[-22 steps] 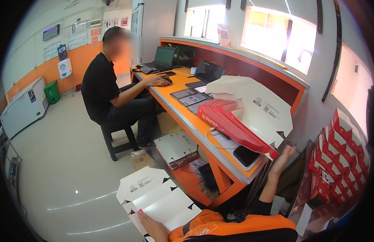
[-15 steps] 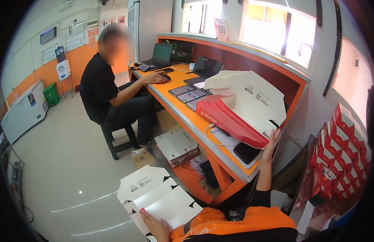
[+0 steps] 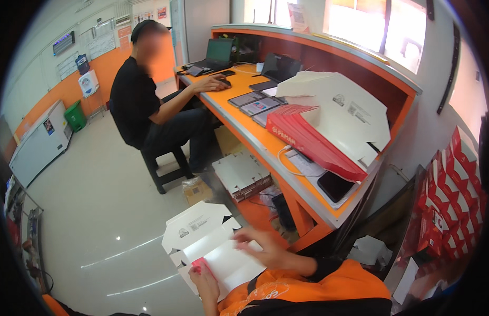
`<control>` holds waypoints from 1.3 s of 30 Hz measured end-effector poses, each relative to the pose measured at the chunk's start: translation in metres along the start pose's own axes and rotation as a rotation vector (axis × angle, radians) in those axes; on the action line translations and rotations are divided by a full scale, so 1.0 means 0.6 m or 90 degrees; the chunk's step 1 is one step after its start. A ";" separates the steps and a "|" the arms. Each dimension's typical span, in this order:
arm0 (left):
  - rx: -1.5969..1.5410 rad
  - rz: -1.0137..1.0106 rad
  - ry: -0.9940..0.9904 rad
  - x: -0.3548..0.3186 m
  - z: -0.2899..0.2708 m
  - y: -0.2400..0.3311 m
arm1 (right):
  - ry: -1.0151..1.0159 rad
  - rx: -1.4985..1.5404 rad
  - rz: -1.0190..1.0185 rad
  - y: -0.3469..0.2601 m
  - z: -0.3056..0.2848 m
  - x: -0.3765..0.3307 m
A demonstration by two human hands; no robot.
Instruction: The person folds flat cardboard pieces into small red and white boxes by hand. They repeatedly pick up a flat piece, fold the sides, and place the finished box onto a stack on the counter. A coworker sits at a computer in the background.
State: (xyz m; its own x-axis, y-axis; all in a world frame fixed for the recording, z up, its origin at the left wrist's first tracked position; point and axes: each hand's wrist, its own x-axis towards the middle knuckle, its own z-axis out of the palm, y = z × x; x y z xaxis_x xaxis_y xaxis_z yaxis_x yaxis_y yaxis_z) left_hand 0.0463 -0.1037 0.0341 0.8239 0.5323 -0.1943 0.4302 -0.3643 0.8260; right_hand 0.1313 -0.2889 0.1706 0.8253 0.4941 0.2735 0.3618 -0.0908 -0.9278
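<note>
An unfolded white cardboard box blank (image 3: 197, 225) lies across my lap, its printed panel on the far side and dark notches along its edges. My left hand (image 3: 205, 283) grips its near left part, where a small red flap (image 3: 201, 262) shows at the fingers. Over the middle of the blank is my right hand (image 3: 263, 250), slightly blurred, fingers apart and nothing seen in them; I cannot tell whether it touches the card. On the desk's near end rests a stack of red and white box blanks (image 3: 329, 118).
The orange desk (image 3: 213, 97) holds laptops, several phones and a black phone (image 3: 335, 187) near its edge. A co-worker (image 3: 142, 100) sits at its far end, hand on a mouse. Folded red boxes (image 3: 452, 195) are piled at right. More flat cartons (image 3: 242, 171) lie beneath the desk.
My right hand has left the stack on the desk and come down over the blank on my lap. My left hand stays on the blank, now with more of the red flap showing.
</note>
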 end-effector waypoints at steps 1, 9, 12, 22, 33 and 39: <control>-0.035 -0.088 0.016 -0.001 -0.008 0.013 | -0.187 -0.077 0.196 0.067 0.043 0.015; 0.250 0.348 -0.026 0.073 -0.011 -0.164 | -0.278 0.027 0.288 0.301 0.266 0.004; 0.148 0.147 -0.186 0.091 -0.035 -0.117 | -0.281 -0.158 0.226 0.315 0.258 0.014; -0.207 -0.004 -0.170 -0.012 -0.108 -0.064 | -0.386 0.045 0.302 0.239 0.247 0.028; -0.484 0.223 -0.294 -0.080 -0.093 -0.012 | -0.175 0.523 0.424 0.153 0.167 0.074; -0.307 0.321 -0.078 -0.071 -0.052 0.075 | 0.018 0.426 0.334 0.149 0.135 0.081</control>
State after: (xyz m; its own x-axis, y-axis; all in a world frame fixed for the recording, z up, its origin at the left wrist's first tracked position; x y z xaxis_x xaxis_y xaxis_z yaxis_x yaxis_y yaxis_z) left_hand 0.0188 -0.1190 0.0958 0.9272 0.2880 0.2394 -0.2033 -0.1497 0.9676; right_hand 0.1685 -0.2033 0.0803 0.8282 0.5082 -0.2362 -0.3962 0.2330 -0.8881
